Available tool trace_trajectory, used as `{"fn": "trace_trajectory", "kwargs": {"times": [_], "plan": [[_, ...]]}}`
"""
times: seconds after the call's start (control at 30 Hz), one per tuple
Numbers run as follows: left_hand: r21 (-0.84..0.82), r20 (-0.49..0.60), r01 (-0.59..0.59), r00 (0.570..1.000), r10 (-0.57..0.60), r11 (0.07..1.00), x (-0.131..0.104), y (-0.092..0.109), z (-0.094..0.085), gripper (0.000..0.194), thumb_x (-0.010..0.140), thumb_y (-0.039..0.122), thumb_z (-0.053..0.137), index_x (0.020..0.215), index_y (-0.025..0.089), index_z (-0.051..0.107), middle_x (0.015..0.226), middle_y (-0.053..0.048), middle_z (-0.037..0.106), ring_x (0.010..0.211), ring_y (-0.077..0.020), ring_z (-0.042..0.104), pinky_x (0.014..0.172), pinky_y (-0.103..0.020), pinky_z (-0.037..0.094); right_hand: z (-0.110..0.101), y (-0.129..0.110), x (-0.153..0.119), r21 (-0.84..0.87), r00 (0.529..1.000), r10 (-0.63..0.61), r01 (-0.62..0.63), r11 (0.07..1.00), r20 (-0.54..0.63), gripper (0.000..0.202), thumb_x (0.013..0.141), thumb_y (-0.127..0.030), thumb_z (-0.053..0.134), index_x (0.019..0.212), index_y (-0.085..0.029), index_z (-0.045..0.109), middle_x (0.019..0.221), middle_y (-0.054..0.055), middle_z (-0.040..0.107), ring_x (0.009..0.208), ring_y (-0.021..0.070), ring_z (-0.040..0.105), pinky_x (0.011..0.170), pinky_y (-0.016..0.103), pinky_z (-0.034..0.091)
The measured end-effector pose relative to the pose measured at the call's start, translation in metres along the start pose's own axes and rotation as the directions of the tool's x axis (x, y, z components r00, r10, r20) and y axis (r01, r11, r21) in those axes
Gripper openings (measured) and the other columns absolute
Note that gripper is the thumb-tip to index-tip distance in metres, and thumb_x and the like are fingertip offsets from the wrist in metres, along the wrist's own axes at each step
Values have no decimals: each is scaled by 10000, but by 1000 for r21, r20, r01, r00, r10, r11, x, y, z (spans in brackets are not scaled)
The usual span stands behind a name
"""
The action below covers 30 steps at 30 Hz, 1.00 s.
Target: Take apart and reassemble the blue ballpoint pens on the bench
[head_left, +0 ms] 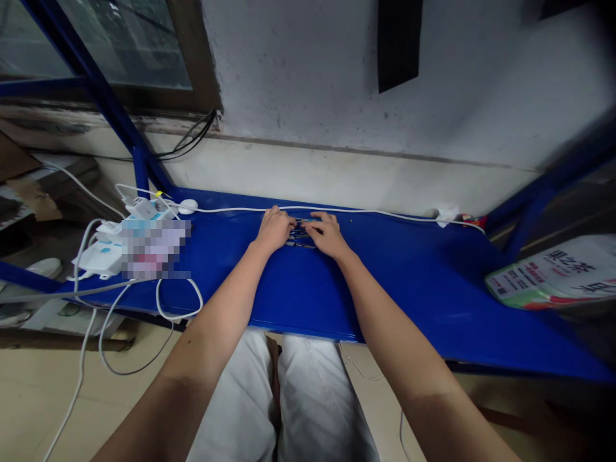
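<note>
Several slim pens lie side by side between my two hands on the blue tabletop. They run roughly left to right, some dark and some with shiny metal-looking parts. My left hand is closed at their left ends, its fingers bent. At the right ends, my right hand is closed too, with thumb and fingertips on one of the pens. My fingers hide part of the pens, so how many each hand grips is unclear.
A white cable runs along the tabletop's back edge. White power strips with plugs and looped cords sit at left, beside a blurred-out item. A drink bottle lies at right. Blue frame posts flank the table.
</note>
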<state>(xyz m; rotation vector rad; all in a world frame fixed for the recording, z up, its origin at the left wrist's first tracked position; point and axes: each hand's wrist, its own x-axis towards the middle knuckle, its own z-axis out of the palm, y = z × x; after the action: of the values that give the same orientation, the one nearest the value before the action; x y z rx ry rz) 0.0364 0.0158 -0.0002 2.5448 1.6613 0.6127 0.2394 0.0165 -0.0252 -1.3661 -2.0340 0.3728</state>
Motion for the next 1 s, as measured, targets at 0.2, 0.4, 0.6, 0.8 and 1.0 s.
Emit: {"fn": "trace_trajectory", "kwargs": {"times": [0.2, 0.4, 0.6, 0.8, 1.0], "plan": [[10, -6, 19, 1000, -19, 1000, 0, -1, 0, 276, 982, 189, 542, 1019, 239, 810, 1053, -108, 759, 1130, -336, 542, 1021, -507, 417, -5, 9, 4, 62, 988, 34, -25, 998, -151, 241, 913, -192, 571, 948, -232, 806, 1131, 101, 728, 1127, 287, 610, 1101, 502, 437], [-28, -13, 43, 999, -44, 999, 0, -2, 0, 240, 991, 192, 551, 974, 206, 790, 1035, -124, 756, 1138, -342, 540, 1026, -512, 413, -14, 15, 2, 32, 979, 82, -77, 997, -187, 210, 837, -147, 599, 884, -223, 788, 1085, 102, 725, 1077, 295, 620, 1086, 514, 433], [-38, -26, 45, 999, -46, 998, -2, -8, -2, 236, 968, 161, 548, 928, 209, 776, 968, -112, 745, 1095, -329, 556, 1017, -496, 433, -18, 22, 2, 32, 984, 89, -85, 996, -154, 148, 831, -170, 651, 832, -225, 788, 1007, 83, 734, 1034, 268, 639, 1071, 487, 441], [-69, -30, 50, 998, -52, 996, -4, -13, -5, 260, 930, 105, 523, 883, 212, 755, 935, -108, 738, 1040, -314, 579, 1021, -495, 443, -17, 25, 2, 32, 982, 105, -101, 994, -156, 146, 824, -178, 657, 836, -227, 794, 998, 80, 733, 997, 259, 644, 1039, 472, 463], [-119, -42, 49, 998, -55, 992, -7, -12, -5, 250, 932, 104, 520, 876, 213, 738, 960, -97, 751, 1012, -295, 586, 1019, -478, 453, -15, 26, 1, 17, 979, 128, -127, 992, -160, 145, 819, -188, 658, 829, -237, 794, 966, 68, 728, 980, 255, 649, 1074, 485, 451]]}}
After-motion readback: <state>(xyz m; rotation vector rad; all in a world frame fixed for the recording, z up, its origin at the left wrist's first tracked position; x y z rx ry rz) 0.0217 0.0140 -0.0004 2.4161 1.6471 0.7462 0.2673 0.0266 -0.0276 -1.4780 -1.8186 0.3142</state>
